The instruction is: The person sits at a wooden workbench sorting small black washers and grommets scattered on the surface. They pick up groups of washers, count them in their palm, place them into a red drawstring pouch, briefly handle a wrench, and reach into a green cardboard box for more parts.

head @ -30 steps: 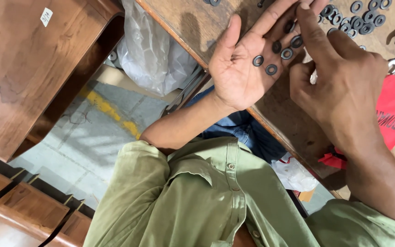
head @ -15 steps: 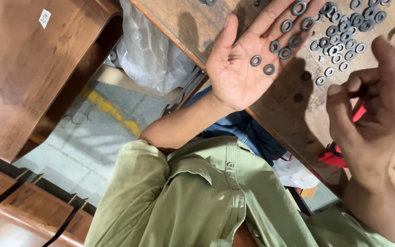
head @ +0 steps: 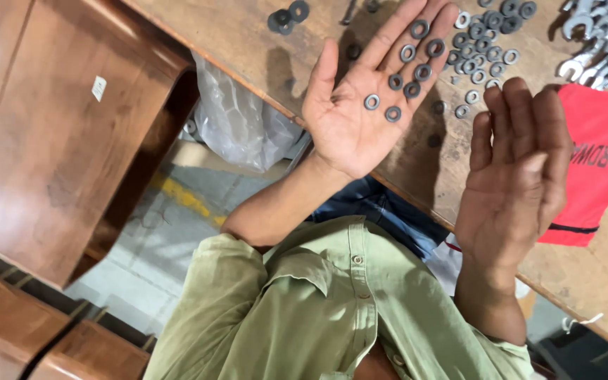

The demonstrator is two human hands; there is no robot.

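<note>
My left hand [head: 350,134] lies flat and palm up over the wooden table [head: 241,42]. Several small grey washers [head: 404,79] rest on its palm and fingers. Just past its fingertips a heap of the same loose washers [head: 483,56] is spread on the table. My right hand [head: 515,183] hovers palm up to the right of the left hand, fingers together and slightly curled, with nothing in it. It is over the table edge, beside a red cloth bag [head: 599,162].
A pile of shiny metal spanners [head: 599,39] lies at the top right. Two darker, larger washers [head: 286,17] sit at the table's top left. Under the table edge hangs a clear plastic bag [head: 237,119]. A wooden bench [head: 58,141] stands to the left.
My right hand has drawn back from the left palm, moved right and down, and turned palm up, empty. The left hand still holds the washers flat.
</note>
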